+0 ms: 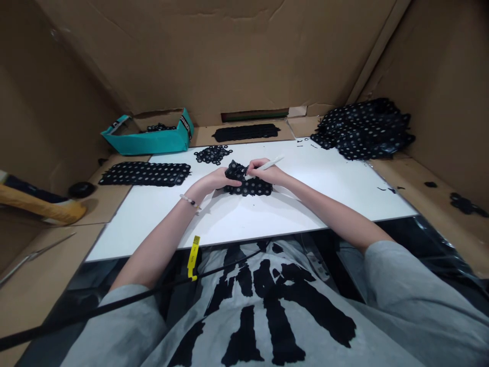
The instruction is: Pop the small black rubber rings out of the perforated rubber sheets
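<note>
My left hand (pixel 217 178) grips a small black sheet with rows of pale dots (pixel 252 188), thumb on top at its left side. A slim white pen-like tool (pixel 273 162) is in my right hand (pixel 264 172), its lower tip against the sheet's upper part; I cannot make out the tip's kind. The sheet's upper left corner is bent up. Just beyond my left hand lies a heap of small black ring-shaped pieces (pixel 213 154) on the white board (pixel 160 219).
A teal box (pixel 153 144) holds more black pieces. Dotted black sheets (pixel 145 174) lie left, a larger pile (pixel 362 130) at right, dark strips (pixel 246 132) behind. A yellow-and-black object (pixel 42 201) and thin metal tool (pixel 36 253) are far left. Cardboard walls (pixel 229 56) surround the board.
</note>
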{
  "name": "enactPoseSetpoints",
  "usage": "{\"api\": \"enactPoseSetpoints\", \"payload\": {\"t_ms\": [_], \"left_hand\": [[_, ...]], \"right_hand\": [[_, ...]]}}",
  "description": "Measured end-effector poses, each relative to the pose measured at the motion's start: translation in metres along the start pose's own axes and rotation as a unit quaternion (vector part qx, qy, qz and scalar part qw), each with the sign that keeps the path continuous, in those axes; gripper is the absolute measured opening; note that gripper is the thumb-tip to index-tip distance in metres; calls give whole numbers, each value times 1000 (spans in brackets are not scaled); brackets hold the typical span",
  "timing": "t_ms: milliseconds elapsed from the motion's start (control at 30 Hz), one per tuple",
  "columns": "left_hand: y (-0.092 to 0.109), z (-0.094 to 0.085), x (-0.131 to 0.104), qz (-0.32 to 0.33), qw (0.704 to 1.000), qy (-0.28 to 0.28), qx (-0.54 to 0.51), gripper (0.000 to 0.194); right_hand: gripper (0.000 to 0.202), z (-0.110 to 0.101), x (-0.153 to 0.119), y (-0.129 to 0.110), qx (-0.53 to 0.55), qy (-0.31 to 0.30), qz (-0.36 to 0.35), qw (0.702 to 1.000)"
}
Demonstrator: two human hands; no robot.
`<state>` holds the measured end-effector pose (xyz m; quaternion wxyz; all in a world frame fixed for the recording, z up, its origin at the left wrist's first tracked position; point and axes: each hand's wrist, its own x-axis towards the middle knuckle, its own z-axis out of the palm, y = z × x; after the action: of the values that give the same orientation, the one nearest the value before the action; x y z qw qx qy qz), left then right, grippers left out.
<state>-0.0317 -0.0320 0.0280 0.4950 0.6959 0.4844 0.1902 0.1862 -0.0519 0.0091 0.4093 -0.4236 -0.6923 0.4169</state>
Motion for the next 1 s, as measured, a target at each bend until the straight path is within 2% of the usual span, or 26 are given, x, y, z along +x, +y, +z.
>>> {"api": "enactPoseSetpoints", "payload": {"t_ms": [167,400,533,700,767,900,1000], "left_hand": [[-1,1,0,18,1000,-3,-5,45],[-7,2,6,15,998,25,-63,50],[-9,3,7,-14,996,30,-79,48],[-5,0,6,-12,996,12,-85,49],[-3,-2,4,-18,997,16,-80,51],[3,-7,-1,-8,998,30,-47,52],[7,-6,-6,3,1000,18,-22,56]], "right_hand": [[10,0,-2,1,-13,-4,4,1000],[12,7,-5,0,-46,15,5,999],[12,18,-9,3,-85,40,-17,995],[13,26,-8,12,-133,70,-49,987],[13,22,-5,12,-117,64,-35,991],[13,8,0,7,-11,3,35,999],[13,3,1,1,33,11,47,998]]}}
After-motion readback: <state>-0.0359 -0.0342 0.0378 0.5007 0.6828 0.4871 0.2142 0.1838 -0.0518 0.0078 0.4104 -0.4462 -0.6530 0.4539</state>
